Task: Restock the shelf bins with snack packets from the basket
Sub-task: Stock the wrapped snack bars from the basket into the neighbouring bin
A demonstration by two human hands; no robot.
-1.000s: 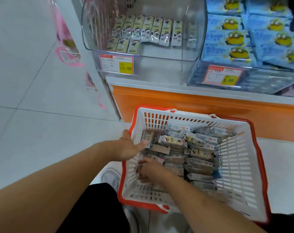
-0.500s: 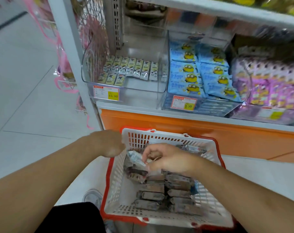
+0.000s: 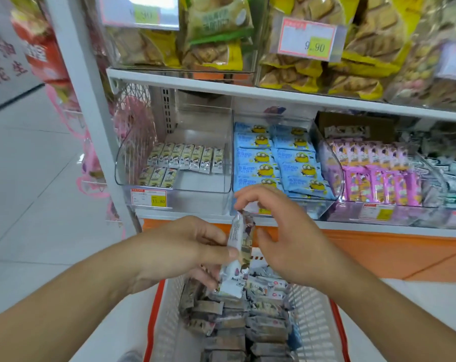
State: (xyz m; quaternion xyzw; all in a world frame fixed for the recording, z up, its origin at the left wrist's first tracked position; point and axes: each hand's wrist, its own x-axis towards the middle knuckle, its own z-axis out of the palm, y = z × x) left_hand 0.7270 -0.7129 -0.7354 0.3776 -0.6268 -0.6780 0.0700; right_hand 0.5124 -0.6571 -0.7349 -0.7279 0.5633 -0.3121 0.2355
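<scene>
A long white snack packet with a cartoon print [image 3: 238, 253] is held upright in the air, above the far end of the white plastic basket with a red rim [image 3: 306, 309]. The left hand [image 3: 185, 246] grips the lower part of the packet, thumb pressed on its front and fingers curled behind it. The right hand [image 3: 279, 231] pinches the top end of the packet with its fingertips. In the basket, many more small grey and white packets [image 3: 237, 317] lie in a heap.

Behind the hands, on the lower shelf, stands a clear plastic bin [image 3: 174, 184] at the left end. It holds two short rows of small pale packets [image 3: 185, 159] near its back and left side. A red and yellow price tag [image 3: 149, 197] sits on its front edge. Just beside it on the right, another clear bin is full of blue packets with yellow cartoon faces [image 3: 279, 163].
</scene>
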